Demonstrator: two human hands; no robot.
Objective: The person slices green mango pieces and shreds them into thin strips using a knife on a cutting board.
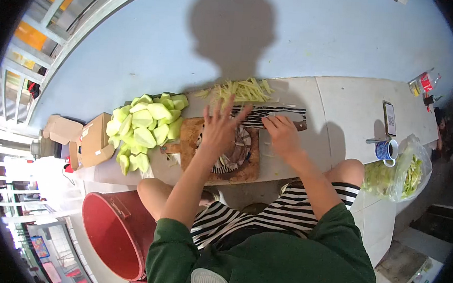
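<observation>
Left hand (218,133): fingers spread wide, palm down over the wooden board (189,134); nothing visible in my grip. Whether the fingertips touch anything below, I cannot tell.

Right hand (283,134): fingers bent and drawn close at the near edge of a broad, shiny blade (270,112). Pinching it or merely resting on it: cannot tell from above. The blade lies crosswise just beyond the board, its face mirroring black and white stripes, likely my shorts. Its brown end points right, probably so that my right hand can reach it easily.

A round, shiny piece (241,147) sits on the board, partly hidden by my left hand; identity unclear.

Pale green pieces (144,123) are heaped left of the board, presumably for easy reach with the left hand. Thin strips (248,90) lie beyond the blade, by the wall; I judge that this spot leaves the board's surface free.

Cup (384,150) and phone (389,119) stand well apart at right, probably away from elbows.
</observation>
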